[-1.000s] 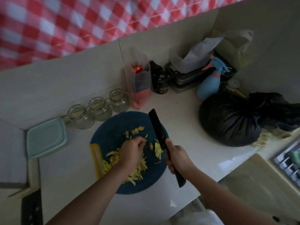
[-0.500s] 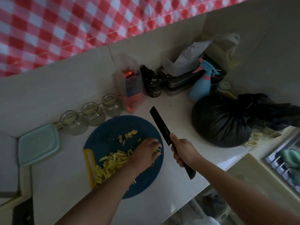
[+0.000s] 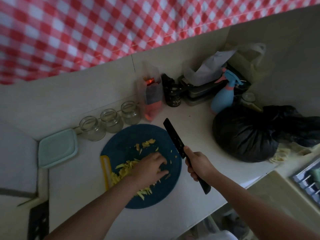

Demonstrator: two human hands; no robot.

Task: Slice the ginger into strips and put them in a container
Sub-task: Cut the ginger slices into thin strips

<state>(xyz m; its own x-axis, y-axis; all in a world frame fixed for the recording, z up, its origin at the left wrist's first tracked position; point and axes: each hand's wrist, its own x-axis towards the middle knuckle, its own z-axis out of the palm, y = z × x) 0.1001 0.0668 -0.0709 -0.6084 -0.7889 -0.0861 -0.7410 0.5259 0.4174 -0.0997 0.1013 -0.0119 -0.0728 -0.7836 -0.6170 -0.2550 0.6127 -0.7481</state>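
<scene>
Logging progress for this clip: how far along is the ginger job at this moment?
Done: most of the ginger lies as strips on the blue board. In hand: the left hand rests on the strips; the right hand holds the knife clear of them. Left: a few chunks at the board's far side look uncut, and the teal container, seemingly closed, stands apart.

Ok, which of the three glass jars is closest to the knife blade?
The rightmost glass jar, next to the clear bag; the other two stand further left.
</scene>
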